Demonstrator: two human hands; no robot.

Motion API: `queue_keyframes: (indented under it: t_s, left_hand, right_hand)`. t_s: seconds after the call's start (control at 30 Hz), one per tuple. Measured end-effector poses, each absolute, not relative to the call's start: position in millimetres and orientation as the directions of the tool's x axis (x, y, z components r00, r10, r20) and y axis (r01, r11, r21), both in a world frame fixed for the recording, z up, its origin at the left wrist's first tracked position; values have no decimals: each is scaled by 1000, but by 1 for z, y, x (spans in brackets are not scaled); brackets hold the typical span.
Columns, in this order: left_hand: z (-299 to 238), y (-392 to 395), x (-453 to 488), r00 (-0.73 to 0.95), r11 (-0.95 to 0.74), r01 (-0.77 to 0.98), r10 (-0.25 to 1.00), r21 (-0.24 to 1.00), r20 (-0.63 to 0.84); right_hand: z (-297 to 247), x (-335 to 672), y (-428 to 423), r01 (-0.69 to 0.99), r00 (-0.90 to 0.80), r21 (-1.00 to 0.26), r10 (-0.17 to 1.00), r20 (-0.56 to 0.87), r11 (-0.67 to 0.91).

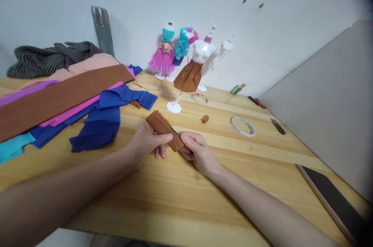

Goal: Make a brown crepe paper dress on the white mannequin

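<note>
My left hand (pixel 153 140) pinches a folded stack of brown crepe paper (pixel 160 122), its thumb lying on top and the other fingers beneath. Closed around a pair of scissors, my right hand (pixel 196 148) is at the paper's right end. Only a narrow metal blade of the scissors (pixel 175 130) shows, lying across the paper; the handles are hidden in my fingers. Just behind the hands stands a small white dress form (pixel 204 50) in a gathered brown skirt (pixel 189 76). A small brown scrap (pixel 205 119) lies on the table to its right.
Blue crepe paper (pixel 99 126) and a long brown strip (pixel 67 95) cover the left side. Dressed dolls' forms (pixel 163 58) stand against the wall. On the right are a tape roll (pixel 243 126), a black-handled tool (pixel 278 126) and a dark flat device (pixel 329 196). A bottle (pixel 103 31) stands back left.
</note>
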State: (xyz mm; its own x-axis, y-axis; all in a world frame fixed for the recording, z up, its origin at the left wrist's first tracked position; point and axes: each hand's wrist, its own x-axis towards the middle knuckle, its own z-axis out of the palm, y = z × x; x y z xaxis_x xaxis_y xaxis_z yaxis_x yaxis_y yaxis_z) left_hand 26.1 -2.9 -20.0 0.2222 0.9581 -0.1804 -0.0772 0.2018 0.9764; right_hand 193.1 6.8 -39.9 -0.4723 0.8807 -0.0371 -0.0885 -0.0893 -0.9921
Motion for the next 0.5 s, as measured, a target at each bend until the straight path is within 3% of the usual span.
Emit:
queue_keyframes:
  t_s: [0.5]
  left_hand:
    - [-20,-1,25,230,210,-71,955,975,-188]
  right_hand:
    - [-40,193,7,-95,-455,-990,889,-47,-101]
